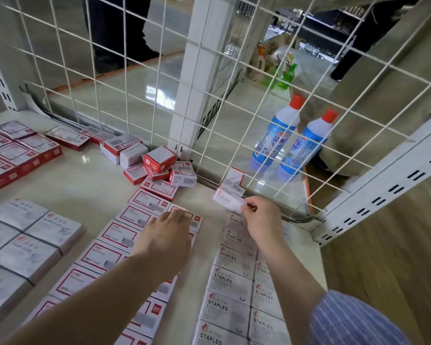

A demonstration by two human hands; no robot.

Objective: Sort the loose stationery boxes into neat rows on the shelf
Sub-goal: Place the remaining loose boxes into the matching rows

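My right hand (260,220) pinches a white staples box (228,200) at the far end of a double row of staples boxes (230,282) on the right of the white shelf (85,185). Another small box (234,180) leans on the wire grid just behind it. My left hand (164,235) lies flat, fingers straight, on the far end of a row of red-bordered boxes (117,235). A loose heap of red and white boxes (159,165) sits at the back middle.
A white wire grid (139,78) closes the shelf's back. Behind it stand two blue bottles with red caps (274,140). Wrapped white packs (28,240) lie at the left, red boxes (13,153) at the far left. A person's dark legs (117,28) stand beyond the grid.
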